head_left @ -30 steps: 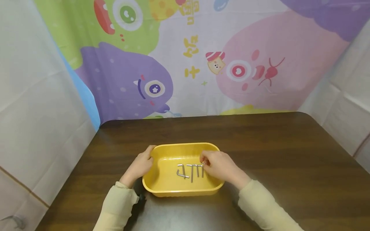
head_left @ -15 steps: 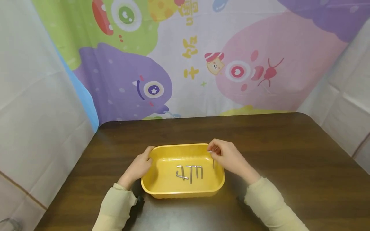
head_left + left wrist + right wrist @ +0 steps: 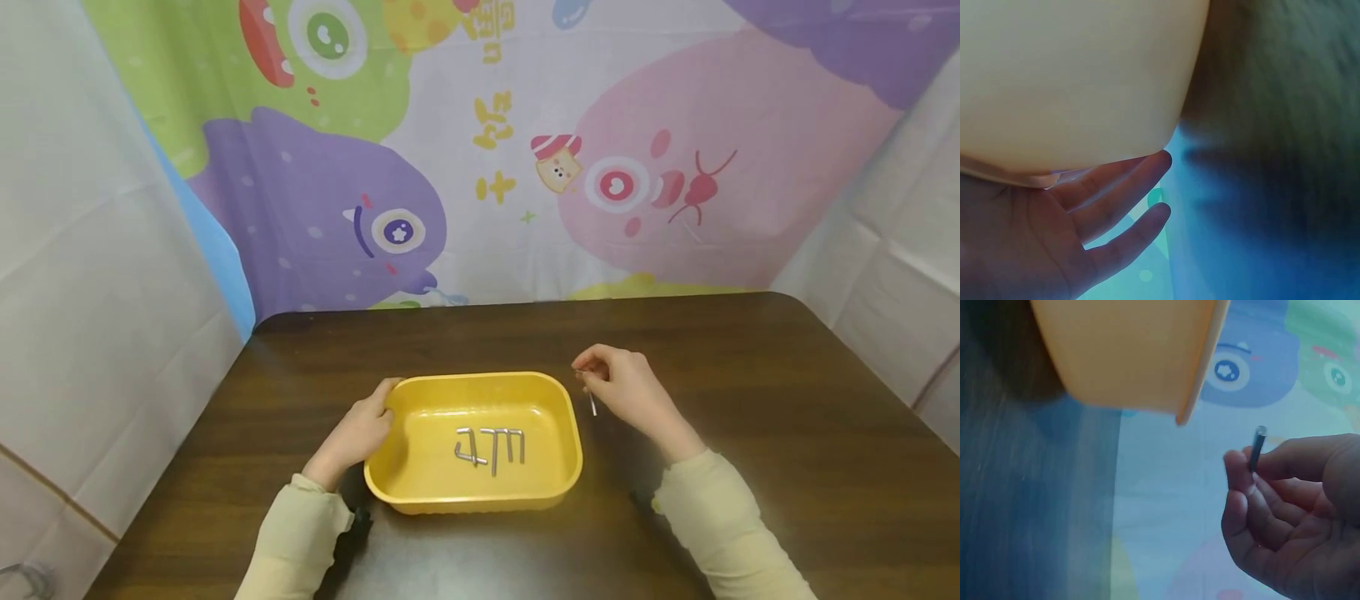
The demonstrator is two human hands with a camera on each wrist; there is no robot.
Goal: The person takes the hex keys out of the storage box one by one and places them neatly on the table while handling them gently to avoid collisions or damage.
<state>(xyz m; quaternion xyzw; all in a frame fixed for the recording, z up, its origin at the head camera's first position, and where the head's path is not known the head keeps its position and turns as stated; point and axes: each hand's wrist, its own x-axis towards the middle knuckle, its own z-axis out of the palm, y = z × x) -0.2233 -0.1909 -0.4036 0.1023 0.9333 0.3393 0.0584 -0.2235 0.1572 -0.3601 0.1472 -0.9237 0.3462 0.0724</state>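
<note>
In the head view, a yellow plastic basin stands on a dark wooden table, with five bent metal rods lying on its floor near the middle: the two on the left cross each other, and the three beside them sit close together in a row with their short ends toward the far side. The left hand grasps the basin's left rim, thumb over the edge and fingers down the outside. The right hand is out past the basin's far right corner, above the table, and pinches one more bent rod between thumb and fingertips; the rod's long arm hangs down and tilts slightly, clear of the basin. Pale sleeves cover both forearms. Behind the table hangs a cloth printed with green, purple and pink cartoon monsters, and whitish sheets line both sides. In the left wrist view, the basin's outer wall fills the upper left, and the fingers of the left hand reach along below it, fairly straight, the lowest one apart from the wall; how the thumb lies cannot be told from here. In the right wrist view, the rod is caught between thumb and forefinger, its end sticking up past them, with the other fingers bent beneath; the basin's wall shows above, well apart from the hand.
</note>
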